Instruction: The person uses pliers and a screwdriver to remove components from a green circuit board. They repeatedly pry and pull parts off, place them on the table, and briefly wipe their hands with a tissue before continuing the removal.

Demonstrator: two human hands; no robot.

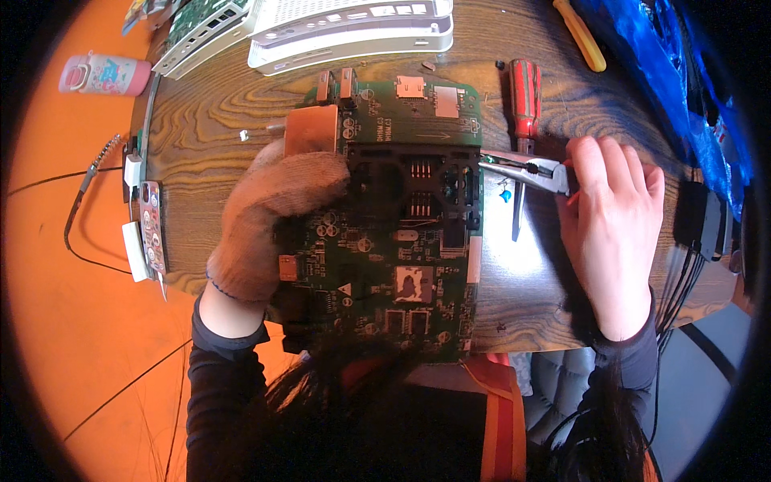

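Probably light, stiff and fragile, the circuit board point(377, 237) suits edge-holding: left hand point(273, 213) grips it, right hand point(612, 185) grips pliers point(536, 172).

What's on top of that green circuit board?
On its visible face, the circuit board carries a black frame, small chips and a metal port. The gloved left hand covers part of its left side; the other face cannot be seen.

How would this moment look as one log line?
left hand: gloved, holding green circuit board | right hand: bare, gripping pliers, tips at board's right edge | near: red-handled screwdriver on table
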